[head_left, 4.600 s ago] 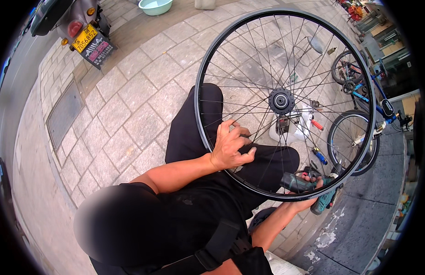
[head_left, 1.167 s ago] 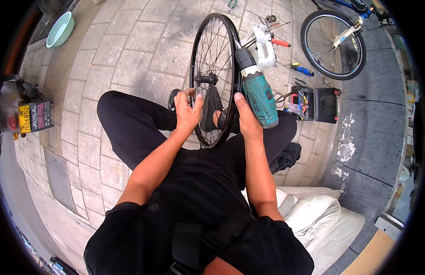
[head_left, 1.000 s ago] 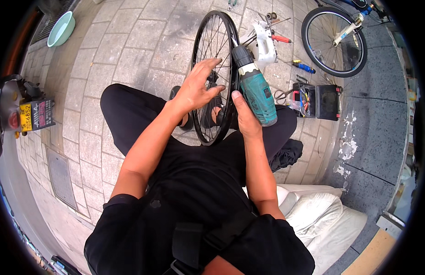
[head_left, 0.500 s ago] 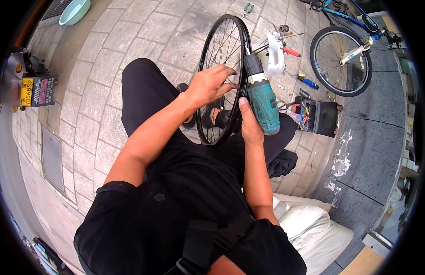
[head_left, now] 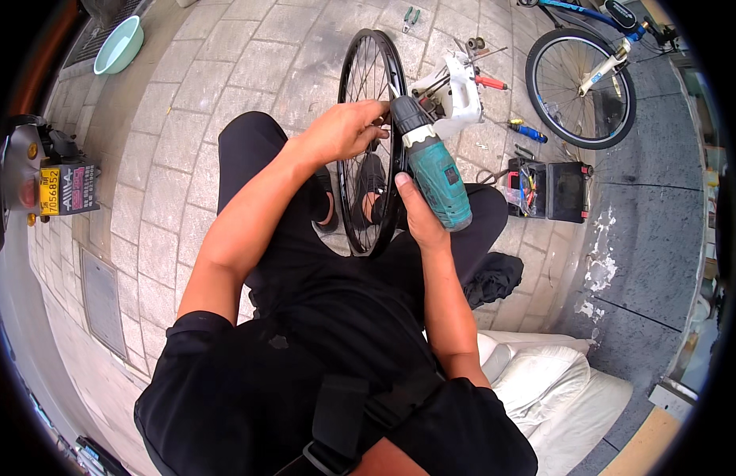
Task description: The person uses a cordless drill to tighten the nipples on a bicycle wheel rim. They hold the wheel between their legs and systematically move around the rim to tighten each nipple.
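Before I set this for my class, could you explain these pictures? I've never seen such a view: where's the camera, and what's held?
There is no machine, only a person's two bare hands. The pictures come from a fisheye camera worn on the head, looking down, so straight edges bend. The right hand holds a teal and black power drill beside a bicycle wheel, which stands between the person's legs. The left hand is at the wheel's rim; whether it touches is unclear. On the paving lie an open black toolbox, a blue-handled tool and pliers.
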{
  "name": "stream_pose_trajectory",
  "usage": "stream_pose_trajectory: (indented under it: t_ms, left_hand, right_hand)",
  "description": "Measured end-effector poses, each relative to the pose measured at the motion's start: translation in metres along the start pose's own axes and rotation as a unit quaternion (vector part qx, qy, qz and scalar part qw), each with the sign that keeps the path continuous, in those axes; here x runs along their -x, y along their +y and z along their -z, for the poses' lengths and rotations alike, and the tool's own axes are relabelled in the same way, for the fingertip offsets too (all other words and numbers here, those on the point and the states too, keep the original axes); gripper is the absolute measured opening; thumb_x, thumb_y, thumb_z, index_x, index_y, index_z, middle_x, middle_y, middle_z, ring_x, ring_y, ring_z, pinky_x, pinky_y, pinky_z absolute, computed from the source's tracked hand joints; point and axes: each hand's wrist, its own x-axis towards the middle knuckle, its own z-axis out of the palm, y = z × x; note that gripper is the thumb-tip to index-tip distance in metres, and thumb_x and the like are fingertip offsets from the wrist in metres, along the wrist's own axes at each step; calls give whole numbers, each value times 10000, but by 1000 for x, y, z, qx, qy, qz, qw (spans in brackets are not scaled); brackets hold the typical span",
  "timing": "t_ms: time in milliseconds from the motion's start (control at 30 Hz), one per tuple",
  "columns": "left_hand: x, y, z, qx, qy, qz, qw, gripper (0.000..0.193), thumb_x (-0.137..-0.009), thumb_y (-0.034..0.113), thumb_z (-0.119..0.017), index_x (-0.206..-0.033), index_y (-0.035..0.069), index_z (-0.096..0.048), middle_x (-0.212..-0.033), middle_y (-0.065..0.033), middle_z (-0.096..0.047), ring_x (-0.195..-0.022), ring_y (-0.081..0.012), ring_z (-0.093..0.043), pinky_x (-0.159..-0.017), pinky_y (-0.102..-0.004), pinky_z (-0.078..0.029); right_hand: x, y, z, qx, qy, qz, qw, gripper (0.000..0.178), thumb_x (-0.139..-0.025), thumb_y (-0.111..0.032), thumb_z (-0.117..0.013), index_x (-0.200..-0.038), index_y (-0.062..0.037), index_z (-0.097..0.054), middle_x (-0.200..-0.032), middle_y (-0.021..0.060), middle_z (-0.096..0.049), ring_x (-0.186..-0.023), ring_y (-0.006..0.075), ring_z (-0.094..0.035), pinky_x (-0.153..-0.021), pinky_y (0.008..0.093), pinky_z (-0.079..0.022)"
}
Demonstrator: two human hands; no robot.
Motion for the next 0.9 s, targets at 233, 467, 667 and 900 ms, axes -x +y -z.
stream_pose_trajectory:
  t_ms: [233, 467, 667, 900]
  left_hand:
    - [37, 4, -8, -69, -13, 22, 997, 319, -926, 47, -714, -1219, -9, -603, -1075, -209, -681, -951, -464, -687, -783, -535, -574]
    - [51, 20, -25, -76, 21, 40, 996, 381, -884, 20, -736, -1240, -31, -611, -1131, -220, -695, -1027, -457, -688, -844, -522, -585]
    - [55, 15, -39, -32, 63, 47, 996, 477, -878, -90, -624, -1322, 59, -712, -1170, -181, -712, -1062, -396, -721, -891, -436, -595]
    - [66, 15, -47, 227, 92, 120, 962, 315, -941, -15, -705, -1254, 24, -711, -1299, -197, -708, -1248, -325, -706, -1027, -406, -568]
  right_hand:
    - [36, -12, 63, 76, 4, -93, 993, 270, -978, -192, -843, -1176, -27, -766, -1023, 48, -772, -916, 172, -712, -847, 344, -570]
    - [72, -77, 125, 74, -92, -206, 971, 417, -915, -133, -877, -1286, -18, -727, -1057, 47, -772, -918, 114, -706, -871, 326, -579]
    - [80, -95, 109, 169, -55, -135, 975, 742, -851, -144, -885, -1495, 51, -574, -1214, 150, -783, -1063, 193, -774, -988, 343, -586]
    - [67, -112, 89, 251, -87, -63, 962, 660, -837, -154, -898, -1412, 28, -629, -1204, 166, -791, -1017, 220, -807, -913, 336, -617]
